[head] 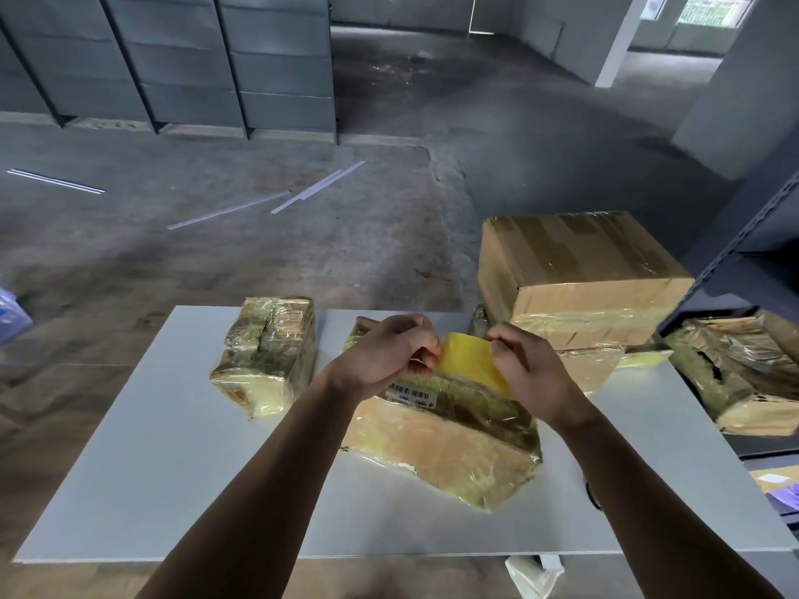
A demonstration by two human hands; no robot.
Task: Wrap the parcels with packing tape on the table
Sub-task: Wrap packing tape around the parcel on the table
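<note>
From the head view, your left hand (389,356) and right hand (525,373) are both raised just above the middle parcel (445,438), each closed in a pinch on one side of a yellow strip of packing tape (469,361) stretched between them. Whether a roll sits behind your right hand is hidden, so I cannot tell where the strip comes from.

The middle parcel is a brown cardboard package already skinned in glossy yellowish tape, lying flat on the white counter (164,469) with its barcode label (408,393) showing just below your left hand. To its left, apart from it, lies a smaller wrapped parcel (266,356). Behind it to the right, a large cardboard box (575,270) rests on top of another taped parcel (592,365). Further right of the middle parcel, off the counter edge, a torn, crumpled package (743,373) sits on a dark shelf (743,248).

You appear to be in the step of preparing a fresh length of tape, either peeling its end free or tearing it off. Next, I judge, you need to keep the strip taut and unfolded so it does not stick to itself, lower it onto the middle parcel's top face, and press it flat from one end to the other.
</note>
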